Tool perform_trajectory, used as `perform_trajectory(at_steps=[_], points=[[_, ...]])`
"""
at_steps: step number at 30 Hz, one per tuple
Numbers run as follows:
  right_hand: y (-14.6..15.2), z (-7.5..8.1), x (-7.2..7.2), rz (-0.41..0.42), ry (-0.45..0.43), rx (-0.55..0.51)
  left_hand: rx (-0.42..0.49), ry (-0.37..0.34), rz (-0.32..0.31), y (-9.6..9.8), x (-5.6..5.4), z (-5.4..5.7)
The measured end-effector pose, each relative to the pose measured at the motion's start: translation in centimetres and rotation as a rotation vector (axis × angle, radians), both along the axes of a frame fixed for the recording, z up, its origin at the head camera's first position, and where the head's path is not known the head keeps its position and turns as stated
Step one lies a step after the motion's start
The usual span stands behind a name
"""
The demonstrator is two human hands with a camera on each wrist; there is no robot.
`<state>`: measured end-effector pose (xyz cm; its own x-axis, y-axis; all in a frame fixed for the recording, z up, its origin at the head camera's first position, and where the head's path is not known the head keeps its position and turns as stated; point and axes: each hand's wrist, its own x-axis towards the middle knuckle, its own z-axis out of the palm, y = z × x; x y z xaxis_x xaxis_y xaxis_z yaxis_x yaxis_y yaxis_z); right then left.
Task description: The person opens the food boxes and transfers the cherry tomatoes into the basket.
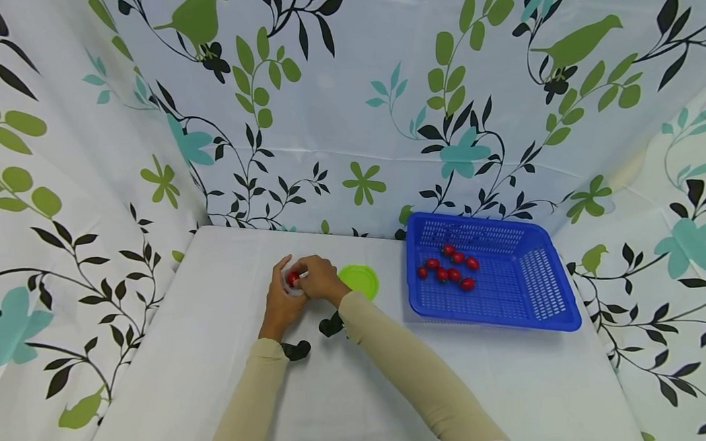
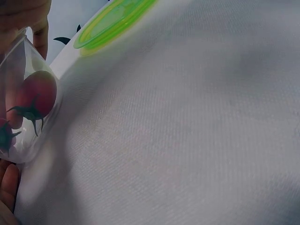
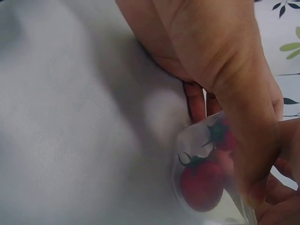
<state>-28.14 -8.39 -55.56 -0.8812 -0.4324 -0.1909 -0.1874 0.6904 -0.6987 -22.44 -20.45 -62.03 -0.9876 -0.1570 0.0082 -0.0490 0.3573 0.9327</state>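
Note:
My left hand (image 1: 284, 305) grips a small clear plastic container (image 1: 287, 289) round its side, near the back left of the table. Two red cherry tomatoes with green stems show through its wall, one whole tomato (image 2: 40, 93) and a partly cut-off tomato (image 2: 4, 136). Over the opening, my right hand (image 1: 319, 276) has its fingers curled down into the container and pinches a cherry tomato (image 3: 227, 136). Its thumb (image 3: 253, 159) crosses the rim in the right wrist view and hides part of that tomato.
A round bright green lid (image 1: 359, 282) lies just right of my right hand. Farther right stands a blue basket (image 1: 515, 298) with several cherry tomatoes (image 1: 455, 274) in its left half. Patterned curtains (image 1: 346, 113) border the white table (image 1: 364, 395) at the back and sides.

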Motion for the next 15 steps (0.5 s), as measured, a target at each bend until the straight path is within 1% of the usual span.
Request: perform_trajectory(at_steps=[4,10,15], points=[[0.14,0.11,-0.06,-0.001,-0.010,-0.026,0.007,0.008,-0.003,0.00,0.02,-0.03],[0.25,0.19,-0.07,0.000,-0.030,-0.030,0.015,0.019,-0.005,-0.06,-0.04,-0.22],[0.42,0.22,-0.15,0.025,-0.036,-0.045,0.002,0.021,-0.004,-0.06,-0.10,-0.20]])
